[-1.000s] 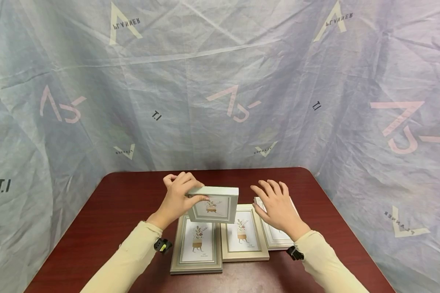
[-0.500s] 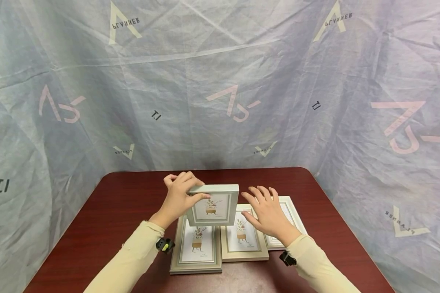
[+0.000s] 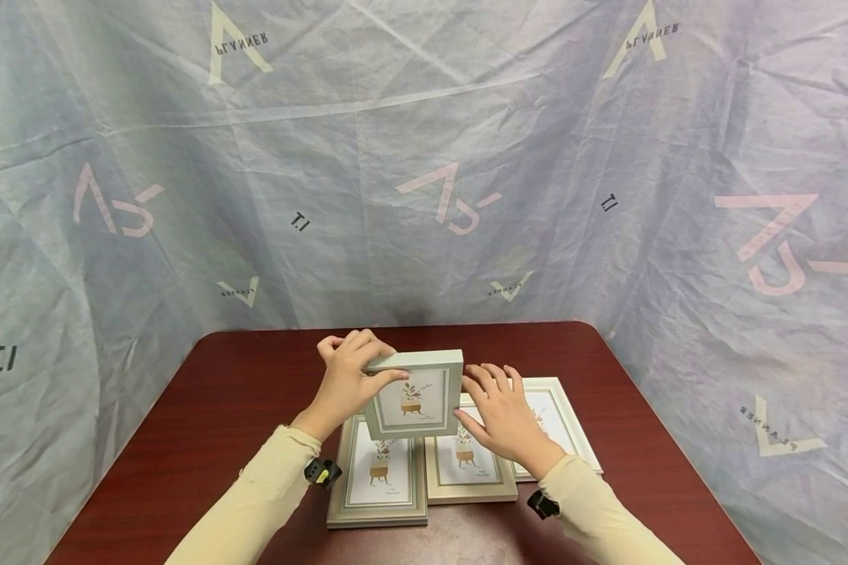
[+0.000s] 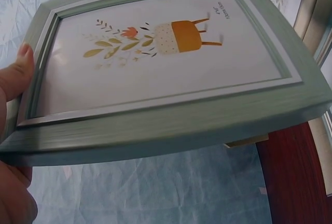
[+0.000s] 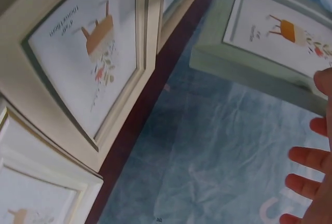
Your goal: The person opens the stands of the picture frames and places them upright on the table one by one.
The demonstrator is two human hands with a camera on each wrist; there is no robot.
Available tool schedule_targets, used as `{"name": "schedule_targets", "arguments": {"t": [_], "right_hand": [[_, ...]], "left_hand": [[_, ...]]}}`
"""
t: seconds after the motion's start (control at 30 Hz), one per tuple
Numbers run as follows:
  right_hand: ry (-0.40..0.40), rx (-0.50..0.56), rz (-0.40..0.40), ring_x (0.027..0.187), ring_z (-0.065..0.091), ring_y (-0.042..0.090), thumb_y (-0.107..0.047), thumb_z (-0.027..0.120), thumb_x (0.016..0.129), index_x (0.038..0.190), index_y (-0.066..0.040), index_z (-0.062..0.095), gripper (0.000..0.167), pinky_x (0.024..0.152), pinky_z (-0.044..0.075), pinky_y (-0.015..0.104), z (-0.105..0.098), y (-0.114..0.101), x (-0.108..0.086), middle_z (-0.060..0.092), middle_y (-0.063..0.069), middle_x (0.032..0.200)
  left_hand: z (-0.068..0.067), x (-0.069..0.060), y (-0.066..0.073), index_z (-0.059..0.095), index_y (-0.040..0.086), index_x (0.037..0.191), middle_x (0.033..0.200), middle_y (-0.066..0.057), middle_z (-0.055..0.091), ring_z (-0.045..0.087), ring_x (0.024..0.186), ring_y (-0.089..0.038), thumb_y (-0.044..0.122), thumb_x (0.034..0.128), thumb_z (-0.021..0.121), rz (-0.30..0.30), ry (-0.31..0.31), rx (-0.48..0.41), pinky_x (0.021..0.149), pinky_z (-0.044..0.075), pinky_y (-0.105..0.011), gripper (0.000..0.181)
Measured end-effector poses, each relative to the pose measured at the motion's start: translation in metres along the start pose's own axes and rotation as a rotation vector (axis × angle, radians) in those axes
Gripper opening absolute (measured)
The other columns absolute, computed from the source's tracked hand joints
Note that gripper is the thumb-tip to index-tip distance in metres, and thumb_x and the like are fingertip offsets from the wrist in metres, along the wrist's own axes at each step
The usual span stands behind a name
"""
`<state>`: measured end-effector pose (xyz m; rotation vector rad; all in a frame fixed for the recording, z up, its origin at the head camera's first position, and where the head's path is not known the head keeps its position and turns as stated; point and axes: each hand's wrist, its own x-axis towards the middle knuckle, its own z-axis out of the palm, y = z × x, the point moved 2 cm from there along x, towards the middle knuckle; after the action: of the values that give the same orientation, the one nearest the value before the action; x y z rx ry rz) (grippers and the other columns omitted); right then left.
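head view: left hand [image 3: 342, 384] pinches tilted green frame [image 3: 424, 400]; right hand [image 3: 503, 416] spread beside its edge, contact unclear; taupe frame [image 3: 379, 480], beige frame [image 3: 472, 471] lie below.

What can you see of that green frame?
The green frame looks wooden, with a thick border and pale inner trim. Its picture shows a leafy plant in a legged pot. It's held tilted over the table, picture facing the head camera. The left grip pinches its top left corner; whether the right grip touches is unclear.
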<state>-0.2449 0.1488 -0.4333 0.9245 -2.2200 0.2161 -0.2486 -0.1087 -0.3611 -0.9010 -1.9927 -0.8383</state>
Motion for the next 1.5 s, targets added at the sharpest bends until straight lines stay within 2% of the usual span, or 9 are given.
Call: {"name": "schedule_targets", "arguments": {"t": [0.13, 0.23, 0.4, 0.57, 0.77, 1.0, 1.13, 1.5], "right_hand": [[0.085, 0.02, -0.015, 0.115, 0.049, 0.04, -0.051, 0.033, 0.105, 0.113, 0.0, 0.059, 0.058, 0.094, 0.033, 0.06, 0.004, -0.004, 0.001, 0.056, 0.018, 0.123], [0.125, 0.038, -0.016, 0.114, 0.049, 0.04, -0.045, 0.044, 0.102, 0.111, 0.002, 0.057, 0.049, 0.093, 0.033, 0.059, 0.007, -0.006, 0.002, 0.056, 0.019, 0.121], [0.147, 0.058, -0.008, 0.113, 0.049, 0.041, -0.034, 0.064, 0.088, 0.107, 0.002, 0.056, 0.042, 0.093, 0.033, 0.059, 0.009, -0.008, 0.003, 0.056, 0.019, 0.119], [0.154, 0.062, 0.009, 0.111, 0.049, 0.04, -0.03, 0.065, 0.085, 0.104, 0.002, 0.056, 0.039, 0.092, 0.034, 0.058, 0.009, -0.01, 0.006, 0.056, 0.019, 0.115], [0.168, 0.065, 0.042, 0.103, 0.05, 0.039, -0.029, 0.063, 0.083, 0.104, 0.003, 0.056, 0.039, 0.09, 0.034, 0.057, 0.01, -0.008, 0.013, 0.056, 0.019, 0.107], [0.151, 0.087, 0.106, 0.097, 0.049, 0.036, -0.026, 0.062, 0.085, 0.104, 0.001, 0.056, 0.034, 0.087, 0.033, 0.056, 0.017, -0.005, 0.019, 0.055, 0.015, 0.102], [0.131, 0.094, 0.134, 0.098, 0.049, 0.036, -0.025, 0.065, 0.084, 0.106, 0.001, 0.056, 0.035, 0.087, 0.033, 0.055, 0.021, -0.005, 0.022, 0.055, 0.014, 0.102], [0.08, 0.081, 0.237, 0.1, 0.048, 0.035, -0.02, 0.071, 0.086, 0.113, 0.005, 0.057, 0.039, 0.089, 0.033, 0.055, 0.033, -0.004, 0.036, 0.056, 0.016, 0.103]], "left_hand": [[0.001, 0.0, -0.001, 0.07, 0.011, 0.085, 0.084, 0.002, 0.059, 0.052, 0.078, -0.017, 0.023, 0.0643, 0.09, 0.003, 0.015, -0.009, 0.081, 0.019, -0.058, 0.031], [0.001, 0.0, 0.0, 0.07, 0.01, 0.085, 0.083, 0.001, 0.06, 0.053, 0.078, -0.018, 0.022, 0.0637, 0.09, 0.009, 0.032, -0.003, 0.081, 0.019, -0.059, 0.032], [0.002, -0.001, 0.0, 0.071, 0.009, 0.085, 0.083, 0.001, 0.06, 0.054, 0.079, -0.019, 0.024, 0.0636, 0.091, -0.001, 0.053, 0.02, 0.082, 0.018, -0.056, 0.033], [0.003, -0.001, -0.002, 0.071, 0.009, 0.087, 0.083, 0.002, 0.06, 0.053, 0.079, -0.019, 0.024, 0.0649, 0.09, -0.007, 0.064, 0.043, 0.082, 0.018, -0.056, 0.032], [0.005, 0.0, -0.007, 0.073, 0.009, 0.091, 0.085, 0.0, 0.061, 0.051, 0.078, -0.02, 0.028, 0.0687, 0.087, 0.002, 0.069, 0.112, 0.083, 0.018, -0.059, 0.033], [0.012, 0.003, -0.016, 0.074, 0.007, 0.096, 0.09, -0.004, 0.063, 0.051, 0.078, -0.024, 0.031, 0.0735, 0.083, 0.067, 0.085, 0.22, 0.081, 0.018, -0.059, 0.034], [0.015, 0.005, -0.022, 0.075, 0.007, 0.098, 0.091, -0.006, 0.065, 0.053, 0.079, -0.027, 0.031, 0.0733, 0.082, 0.094, 0.115, 0.259, 0.08, 0.018, -0.06, 0.035], [0.024, 0.009, -0.042, 0.076, 0.007, 0.102, 0.094, -0.008, 0.066, 0.055, 0.082, -0.029, 0.03, 0.0731, 0.081, 0.086, 0.164, 0.324, 0.08, 0.017, -0.059, 0.037]]}}
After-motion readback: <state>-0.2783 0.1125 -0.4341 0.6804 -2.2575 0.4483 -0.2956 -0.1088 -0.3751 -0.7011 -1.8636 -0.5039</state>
